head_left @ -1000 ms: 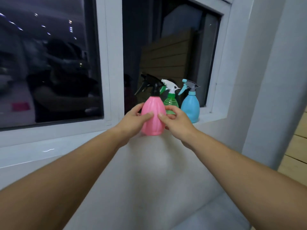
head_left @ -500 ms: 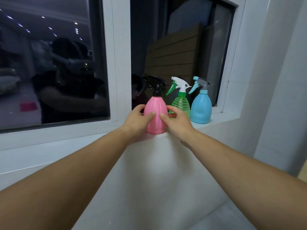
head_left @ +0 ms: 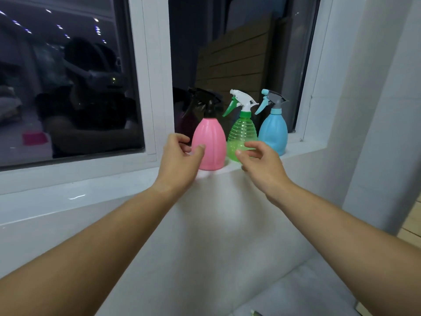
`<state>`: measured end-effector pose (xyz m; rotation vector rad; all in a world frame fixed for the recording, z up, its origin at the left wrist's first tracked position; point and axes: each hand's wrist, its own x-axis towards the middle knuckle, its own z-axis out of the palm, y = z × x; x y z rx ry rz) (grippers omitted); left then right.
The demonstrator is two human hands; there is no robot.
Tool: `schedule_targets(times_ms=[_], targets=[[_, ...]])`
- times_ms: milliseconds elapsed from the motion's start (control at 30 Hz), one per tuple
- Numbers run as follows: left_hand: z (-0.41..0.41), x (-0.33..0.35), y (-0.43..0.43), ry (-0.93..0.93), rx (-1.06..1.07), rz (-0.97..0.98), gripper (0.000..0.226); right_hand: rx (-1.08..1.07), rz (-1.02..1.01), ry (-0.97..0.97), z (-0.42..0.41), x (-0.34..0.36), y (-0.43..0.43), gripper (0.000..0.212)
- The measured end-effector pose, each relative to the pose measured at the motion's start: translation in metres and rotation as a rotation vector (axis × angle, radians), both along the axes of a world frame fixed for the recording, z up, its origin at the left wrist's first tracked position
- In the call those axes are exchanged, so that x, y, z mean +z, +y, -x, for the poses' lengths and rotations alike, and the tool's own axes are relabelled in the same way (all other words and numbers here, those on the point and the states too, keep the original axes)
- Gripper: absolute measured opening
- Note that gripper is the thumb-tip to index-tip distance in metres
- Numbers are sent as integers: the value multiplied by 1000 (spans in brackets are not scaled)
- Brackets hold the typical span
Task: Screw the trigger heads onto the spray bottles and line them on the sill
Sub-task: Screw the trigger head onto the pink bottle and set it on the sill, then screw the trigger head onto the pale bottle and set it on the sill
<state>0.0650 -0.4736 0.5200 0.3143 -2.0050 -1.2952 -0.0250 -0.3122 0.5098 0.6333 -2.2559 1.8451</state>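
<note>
Three spray bottles stand in a row on the white sill [head_left: 303, 150]. The pink bottle [head_left: 210, 142] carries a black trigger head. Right of it is the clear green bottle [head_left: 242, 137] with a white and green trigger head. The blue bottle [head_left: 273, 131] with a grey and blue head is furthest right. My left hand [head_left: 180, 158] hovers open at the pink bottle's left side, thumb near its wall. My right hand [head_left: 262, 163] is open in front of the green bottle, holding nothing.
A white window frame post [head_left: 150, 76] rises left of the bottles, with dark glass [head_left: 68, 76] reflecting a person. A white wall [head_left: 376, 110] closes the sill on the right. Below the sill is a white wall face, with wooden floor [head_left: 412, 233] at the right edge.
Both hands held the pink bottle and set it on the sill beside the green one. They have now let go and drawn slightly back and apart.
</note>
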Motion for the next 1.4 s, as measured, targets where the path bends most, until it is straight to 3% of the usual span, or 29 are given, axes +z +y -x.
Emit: schedule_targets(times_ms=[133, 400, 600, 833, 967, 1133, 1267, 1400], targets=[[-11, -38, 38, 7, -143, -92, 22, -1, 81, -103, -11, -41, 38, 27], [12, -178, 81, -419, -375, -154, 12, -31, -54, -344, -12, -168, 102, 23], [26, -299, 96, -859, -407, -90, 23, -25, -243, -638, -6, -276, 141, 24], [42, -397, 107, -1125, -375, -66, 48, -52, -345, -882, 17, -394, 147, 20], [53, -440, 110, -1202, -353, 8, 65, -85, -416, -881, 35, -448, 137, 27], [62, -477, 108, -1280, -345, 90, 84, -102, -506, -826, 57, -508, 124, 58], [65, -498, 108, -1341, -377, 104, 97, -119, -531, -822, 66, -518, 114, 61], [65, -511, 111, -1344, -378, 17, 91, -119, -618, -776, 72, -534, 108, 51]])
